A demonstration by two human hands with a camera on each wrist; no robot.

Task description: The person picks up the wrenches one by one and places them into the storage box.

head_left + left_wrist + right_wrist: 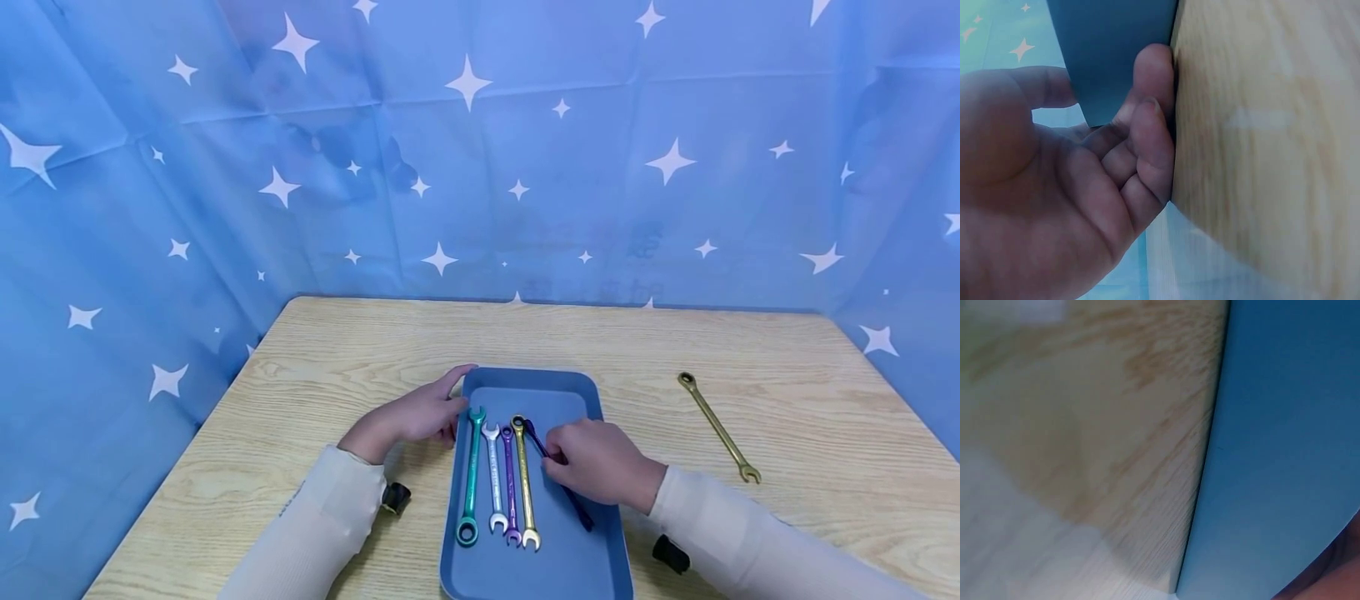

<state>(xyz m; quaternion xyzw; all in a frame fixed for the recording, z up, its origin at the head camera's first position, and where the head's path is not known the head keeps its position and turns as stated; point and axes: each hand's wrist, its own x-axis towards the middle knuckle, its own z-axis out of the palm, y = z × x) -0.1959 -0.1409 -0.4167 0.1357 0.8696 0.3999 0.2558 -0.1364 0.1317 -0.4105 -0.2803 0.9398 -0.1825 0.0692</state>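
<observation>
A blue tray lies on the table, and my left hand grips its left side near the far corner. Curled fingers rest against the tray's outer wall in the left wrist view. Inside the tray, my right hand pinches a dark purple wrench that lies slanted; the hand covers its middle. Left of it, side by side, lie a green wrench, a silver wrench, a purple wrench and a gold wrench.
Another gold wrench lies on the wooden table, right of the tray. A blue curtain with white stars hangs behind the table and at both sides. The tray's outer wall fills much of the right wrist view.
</observation>
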